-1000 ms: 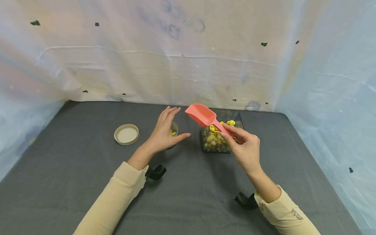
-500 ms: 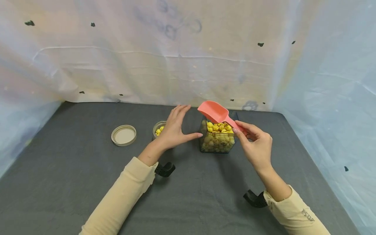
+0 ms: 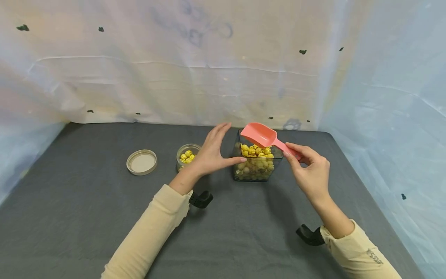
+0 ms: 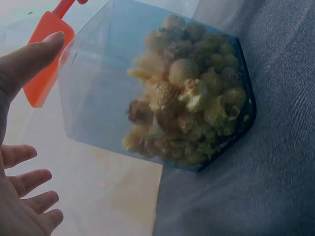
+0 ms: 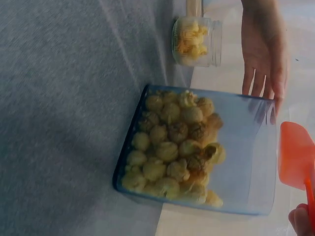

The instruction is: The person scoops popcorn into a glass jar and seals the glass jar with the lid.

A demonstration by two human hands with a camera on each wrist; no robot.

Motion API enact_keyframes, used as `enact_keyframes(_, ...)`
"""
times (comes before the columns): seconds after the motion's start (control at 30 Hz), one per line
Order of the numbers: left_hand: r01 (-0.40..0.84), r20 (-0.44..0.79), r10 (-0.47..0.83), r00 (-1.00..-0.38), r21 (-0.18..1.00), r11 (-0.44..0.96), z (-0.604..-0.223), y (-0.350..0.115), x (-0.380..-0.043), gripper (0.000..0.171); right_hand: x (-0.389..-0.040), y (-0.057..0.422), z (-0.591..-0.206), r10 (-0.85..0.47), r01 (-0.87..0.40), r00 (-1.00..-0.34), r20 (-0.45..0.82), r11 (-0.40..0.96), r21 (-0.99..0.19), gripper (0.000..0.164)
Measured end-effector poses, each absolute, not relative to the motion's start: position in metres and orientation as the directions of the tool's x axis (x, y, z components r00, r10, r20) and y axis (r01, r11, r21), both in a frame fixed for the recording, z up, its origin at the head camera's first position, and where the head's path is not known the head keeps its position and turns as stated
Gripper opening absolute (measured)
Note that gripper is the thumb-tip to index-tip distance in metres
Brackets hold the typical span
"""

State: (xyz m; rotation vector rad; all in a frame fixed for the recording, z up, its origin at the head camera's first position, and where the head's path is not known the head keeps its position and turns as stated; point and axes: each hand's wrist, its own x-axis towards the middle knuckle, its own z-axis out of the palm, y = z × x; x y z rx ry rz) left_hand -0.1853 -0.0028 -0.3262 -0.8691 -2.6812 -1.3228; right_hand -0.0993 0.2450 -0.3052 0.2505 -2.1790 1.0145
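My right hand [image 3: 311,170] pinches the handle of a coral-pink scoop [image 3: 259,134] between thumb and fingers. The scoop's bowl is over a clear square tub [image 3: 257,170] partly filled with yellow popcorn [image 3: 258,152]; no popcorn shows in the bowl. My left hand [image 3: 211,154] is spread at the tub's left side, thumb and fingers apart, thumb tip right at the near rim in the head view. In the right wrist view the left fingers [image 5: 261,81] reach behind the tub's clear wall. Behind my left wrist stands a glass jar [image 5: 192,42] holding some popcorn, partly hidden in the head view.
A round lid [image 3: 141,162] lies on the dark cloth-covered table [image 3: 87,201], left of the jar. A pale sheet [image 3: 167,89] hangs along the table's back edge, with bluish sheeting [image 3: 390,124] at the right. Black wrist mounts [image 3: 310,235] stick out from both cuffs.
Both hands have moved right relative to the jar and tub. The scoop has gone from left of the tub to over its opening. The jar, earlier mostly behind the left hand, shows more.
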Motion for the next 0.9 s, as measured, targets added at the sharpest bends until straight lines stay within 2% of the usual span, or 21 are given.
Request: enact_keyframes(0.9, 0.426, 0.171, 0.514, -0.841, 0.795, 0.432, -0.333, 0.015, -0.192, 0.104, -0.102, 0.26, -0.307, 0.048, -0.365, -0.745, 0.665, 0.806, -0.467, 0.02)
